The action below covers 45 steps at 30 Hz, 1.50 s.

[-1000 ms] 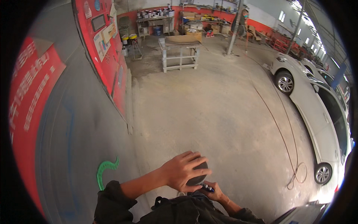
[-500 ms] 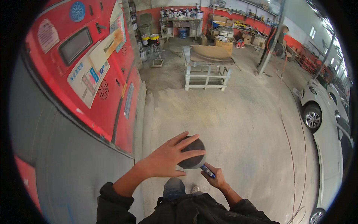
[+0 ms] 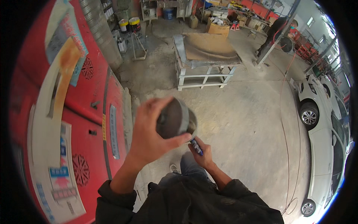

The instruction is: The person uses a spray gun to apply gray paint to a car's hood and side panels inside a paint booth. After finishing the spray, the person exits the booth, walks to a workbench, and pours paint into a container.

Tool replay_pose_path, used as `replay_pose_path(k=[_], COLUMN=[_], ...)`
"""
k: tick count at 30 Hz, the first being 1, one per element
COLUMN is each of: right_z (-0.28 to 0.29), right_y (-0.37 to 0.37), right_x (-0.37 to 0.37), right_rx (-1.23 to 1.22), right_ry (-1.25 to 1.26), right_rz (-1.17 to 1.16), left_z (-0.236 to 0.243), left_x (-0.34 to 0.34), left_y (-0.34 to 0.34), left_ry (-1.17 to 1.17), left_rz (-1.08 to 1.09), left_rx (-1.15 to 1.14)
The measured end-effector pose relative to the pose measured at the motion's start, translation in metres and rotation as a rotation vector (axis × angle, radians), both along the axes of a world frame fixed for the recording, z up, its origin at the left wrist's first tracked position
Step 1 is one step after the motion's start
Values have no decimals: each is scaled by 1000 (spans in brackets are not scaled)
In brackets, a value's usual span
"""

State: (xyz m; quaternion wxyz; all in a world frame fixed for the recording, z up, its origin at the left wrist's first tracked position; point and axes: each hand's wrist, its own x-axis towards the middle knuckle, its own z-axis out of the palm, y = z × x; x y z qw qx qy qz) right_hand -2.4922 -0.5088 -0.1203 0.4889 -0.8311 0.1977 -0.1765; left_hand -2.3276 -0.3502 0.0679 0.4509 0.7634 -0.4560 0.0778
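In front of my body is a round, dark-faced thing [image 3: 169, 121] with a pale grey rim and a hollow-looking brownish side. Its exact kind I cannot tell. My left hand [image 3: 143, 140] grips it, the fingers along its upper left edge and the thumb across its lower edge. Just below the rim, my right hand [image 3: 203, 155] is closed around a slim blue-and-white handle-like piece [image 3: 196, 148]. That piece meets the round thing's lower right side; whether the two are joined is hidden.
To the left rises a tall red cabinet [image 3: 87, 115] with papers on it. A pale slatted stand [image 3: 207, 76] bearing a brown sheet [image 3: 209, 46] stands ahead. White cars [image 3: 320, 149] line the right side, with a hose [image 3: 285, 149] on the floor nearby. A person [image 3: 274, 31] works far right.
My left hand has gone from spread fingers over the round thing to gripping its edge. Both hands and the thing moved up and left in view, and the view has shifted onward past the cabinet.
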Motion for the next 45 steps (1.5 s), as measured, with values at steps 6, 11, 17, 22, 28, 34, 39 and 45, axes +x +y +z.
replay_pose_path(k=[6, 11, 17, 22, 28, 34, 39, 45], right_z=[-28, -54, -48, -69, -54, -66, -116, -97], right_y=[-85, -160, -236, -282, -332, -426, -543, -664], right_x=[198, 377, 562, 729, 888, 1033, 1161, 1357], right_rx=[11, 19, 24, 82, 123, 154, 239, -97], right_ry=[-69, -220, -30, 11, 148, 121, 126, 184], right_rz=[51, 123, 217, 176, -3, -88, -117, 125], left_z=[-58, -170, -194, -211, -206, -175, -230, -252], left_x=[215, 364, 493, 651, 867, 1069, 1199, 1281], left_y=[-27, 5, -26, -97, -180, -264, -353, -431], left_ry=[645, 1030, 1217, 1327, 1290, 1237, 1304, 1438], left_rz=[44, 223, 397, 346, 286, 213, 327, 477], left_rx=[-402, -567, -733, -790, -626, -510, -568, -738])
